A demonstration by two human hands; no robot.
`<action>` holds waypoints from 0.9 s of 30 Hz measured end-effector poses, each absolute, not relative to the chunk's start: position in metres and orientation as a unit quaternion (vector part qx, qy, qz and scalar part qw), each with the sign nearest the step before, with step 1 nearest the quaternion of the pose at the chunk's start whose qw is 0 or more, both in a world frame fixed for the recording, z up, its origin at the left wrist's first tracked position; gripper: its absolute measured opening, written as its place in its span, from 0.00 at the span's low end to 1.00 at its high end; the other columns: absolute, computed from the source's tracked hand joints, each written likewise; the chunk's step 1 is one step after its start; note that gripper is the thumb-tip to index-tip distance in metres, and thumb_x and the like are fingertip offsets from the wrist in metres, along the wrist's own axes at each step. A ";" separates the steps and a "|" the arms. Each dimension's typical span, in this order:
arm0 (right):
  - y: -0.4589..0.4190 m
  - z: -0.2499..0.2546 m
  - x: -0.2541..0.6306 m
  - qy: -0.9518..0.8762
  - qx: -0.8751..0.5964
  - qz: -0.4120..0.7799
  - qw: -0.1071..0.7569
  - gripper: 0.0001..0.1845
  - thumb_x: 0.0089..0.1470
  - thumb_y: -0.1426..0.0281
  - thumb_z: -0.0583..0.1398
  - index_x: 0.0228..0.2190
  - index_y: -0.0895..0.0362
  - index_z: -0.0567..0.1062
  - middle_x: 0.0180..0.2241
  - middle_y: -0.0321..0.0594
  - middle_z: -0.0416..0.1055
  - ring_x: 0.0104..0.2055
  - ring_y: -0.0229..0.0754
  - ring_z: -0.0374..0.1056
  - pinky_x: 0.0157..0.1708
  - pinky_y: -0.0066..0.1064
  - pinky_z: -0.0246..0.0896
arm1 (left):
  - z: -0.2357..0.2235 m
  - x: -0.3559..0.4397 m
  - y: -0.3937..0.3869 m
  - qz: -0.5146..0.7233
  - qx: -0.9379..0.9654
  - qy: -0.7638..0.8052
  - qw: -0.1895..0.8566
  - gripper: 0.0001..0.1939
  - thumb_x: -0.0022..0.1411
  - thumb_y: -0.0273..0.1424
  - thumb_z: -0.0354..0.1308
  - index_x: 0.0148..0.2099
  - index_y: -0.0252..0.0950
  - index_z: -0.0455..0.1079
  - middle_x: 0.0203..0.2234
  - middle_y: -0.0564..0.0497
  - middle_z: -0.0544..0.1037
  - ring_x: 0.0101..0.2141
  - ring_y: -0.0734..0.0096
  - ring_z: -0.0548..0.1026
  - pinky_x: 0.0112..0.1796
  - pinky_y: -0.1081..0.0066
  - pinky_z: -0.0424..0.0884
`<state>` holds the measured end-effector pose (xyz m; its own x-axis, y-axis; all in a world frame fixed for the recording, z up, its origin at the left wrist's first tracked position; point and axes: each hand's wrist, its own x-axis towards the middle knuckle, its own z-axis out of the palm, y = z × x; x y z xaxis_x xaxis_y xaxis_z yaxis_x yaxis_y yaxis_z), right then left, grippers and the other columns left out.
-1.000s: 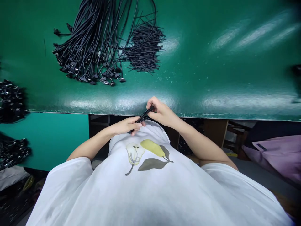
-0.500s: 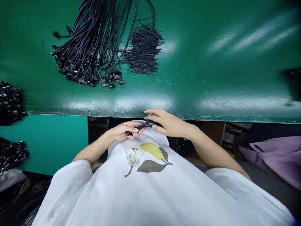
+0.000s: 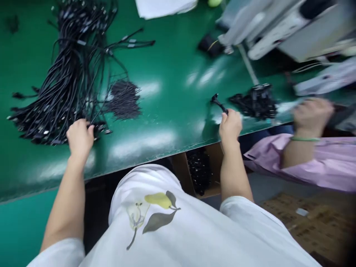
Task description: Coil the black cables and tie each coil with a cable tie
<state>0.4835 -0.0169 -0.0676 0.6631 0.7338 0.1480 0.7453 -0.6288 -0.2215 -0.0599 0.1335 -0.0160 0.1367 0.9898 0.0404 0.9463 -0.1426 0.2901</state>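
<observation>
White sheet (image 3: pixel 167 6) and brown cardboard (image 3: pixel 317 230)

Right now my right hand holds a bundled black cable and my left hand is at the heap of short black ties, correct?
Not quite: the head view shows your left hand at the near edge of the large pile of black connector cables, not the heap of short black ties. The rest stands.

Worktable (image 3: pixel 175 111): shows green, streaked with white glare.
Cable pile (image 3: pixel 66 78), ten o'clock: black, flecked silver.
Held cable (image 3: pixel 220 105), two o'clock: black.
Shirt (image 3: pixel 191 237), six o'clock: white, bearing a yellow-and-grey pear print (image 3: pixel 158 200).
Co-worker's sleeve (image 3: pixel 333 161), three o'clock: pink.
</observation>
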 end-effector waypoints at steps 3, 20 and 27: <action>-0.018 -0.064 0.524 -0.360 -0.917 -0.033 0.167 0.19 0.63 0.69 0.53 0.51 0.67 0.72 0.48 0.66 0.67 0.44 0.50 0.63 0.45 0.44 0.55 | -0.019 -0.065 0.135 0.137 0.753 0.635 0.109 0.12 0.66 0.36 0.48 0.37 0.35 0.70 0.51 0.38 0.75 0.56 0.33 0.69 0.52 0.40 0.63; 0.061 -0.014 0.238 -0.747 -0.496 0.258 0.359 0.37 0.63 0.61 0.56 0.69 0.49 0.48 0.62 0.51 0.59 0.42 0.40 0.70 0.47 0.37 0.70 | 0.065 -0.013 0.054 0.292 0.455 0.354 0.763 0.15 0.62 0.43 0.63 0.37 0.34 0.75 0.14 0.61 0.57 0.17 0.83 0.56 0.29 0.74 0.67; 0.179 0.020 0.137 -0.841 -0.400 0.251 0.266 0.17 0.67 0.65 0.52 0.44 0.60 0.77 0.46 0.48 0.71 0.47 0.43 0.67 0.54 0.35 0.61 | 0.068 -0.051 -0.030 0.184 0.542 0.292 0.766 0.20 0.65 0.45 0.57 0.35 0.33 0.77 0.25 0.49 0.70 0.25 0.76 0.68 0.28 0.74 0.65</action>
<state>0.1368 0.1786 0.0199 -0.5394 0.8053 0.2460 0.5385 0.5545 -0.6345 -0.0509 -0.0304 0.0676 0.7613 0.5988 -0.2486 0.0354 0.3444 0.9382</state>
